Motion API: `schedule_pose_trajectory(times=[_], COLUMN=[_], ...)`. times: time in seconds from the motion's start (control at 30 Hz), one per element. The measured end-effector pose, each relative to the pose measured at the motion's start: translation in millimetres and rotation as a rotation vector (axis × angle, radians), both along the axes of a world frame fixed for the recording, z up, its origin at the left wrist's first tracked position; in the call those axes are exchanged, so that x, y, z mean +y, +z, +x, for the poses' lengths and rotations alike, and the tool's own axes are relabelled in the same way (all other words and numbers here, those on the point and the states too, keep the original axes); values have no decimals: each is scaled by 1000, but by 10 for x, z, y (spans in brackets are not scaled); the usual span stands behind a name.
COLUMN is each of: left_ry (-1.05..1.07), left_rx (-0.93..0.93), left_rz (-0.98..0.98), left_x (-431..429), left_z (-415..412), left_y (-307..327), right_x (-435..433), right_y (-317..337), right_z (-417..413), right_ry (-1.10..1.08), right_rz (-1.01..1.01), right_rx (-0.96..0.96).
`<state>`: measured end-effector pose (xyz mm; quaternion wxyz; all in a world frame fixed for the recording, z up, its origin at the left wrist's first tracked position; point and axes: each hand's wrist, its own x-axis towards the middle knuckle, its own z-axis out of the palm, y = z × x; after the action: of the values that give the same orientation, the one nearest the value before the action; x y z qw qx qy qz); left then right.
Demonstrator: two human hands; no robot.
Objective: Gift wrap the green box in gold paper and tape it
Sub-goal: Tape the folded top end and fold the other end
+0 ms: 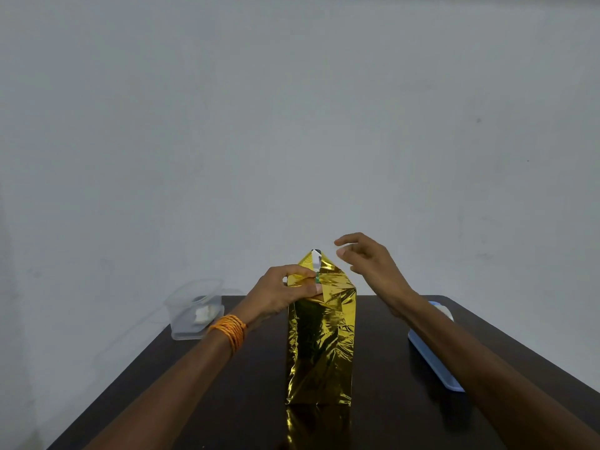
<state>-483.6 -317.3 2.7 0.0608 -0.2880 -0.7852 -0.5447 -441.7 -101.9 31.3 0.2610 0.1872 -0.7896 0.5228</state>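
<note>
The box stands upright in the middle of the dark table, wrapped in shiny gold paper point(319, 345). Only a thin sliver of the green box point(316, 279) shows at a gap near the top. A pointed gold flap with a silver underside point(316, 257) sticks up at the far top end. My left hand point(285, 293) grips the folded paper at the top left of the box, thumb and fingers curled on it. Up to the right of the flap, my right hand point(367, 258) hovers with loosely bent fingers, holding nothing and not touching the paper.
A clear plastic container point(194, 306) with a white item inside sits at the table's back left corner. A light blue tray point(433, 355) lies along the right side, partly under my right forearm. The dark table point(227, 401) ends at a plain pale wall.
</note>
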Motion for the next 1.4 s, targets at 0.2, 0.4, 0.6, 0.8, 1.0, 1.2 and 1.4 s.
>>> schedule_pose_trajectory(times=[0.2, 0.4, 0.6, 0.8, 1.0, 1.2, 1.4], left_ry=[11, 18, 26, 30, 11, 22, 36], left_rx=[16, 3, 3, -5, -9, -1, -14], left_rz=[-29, -28, -52, -68, -71, -79, -75], left_x=[11, 4, 22, 15, 28, 22, 13], left_z=[8, 8, 22, 11, 17, -2, 13], left_y=[12, 18, 64, 88, 106, 93, 107], right_x=[-28, -83, -127, -197, -231, -306, -249], right_y=[219, 428, 501, 481, 448, 467, 469], right_z=[28, -45, -214, -346, -412, -408, -480], right_ry=[35, 170, 192, 172, 165, 98, -111], right_rz=[84, 314, 425, 504, 566, 671, 926], right_rx=[-77, -220, -292, -375, -404, -364, -257])
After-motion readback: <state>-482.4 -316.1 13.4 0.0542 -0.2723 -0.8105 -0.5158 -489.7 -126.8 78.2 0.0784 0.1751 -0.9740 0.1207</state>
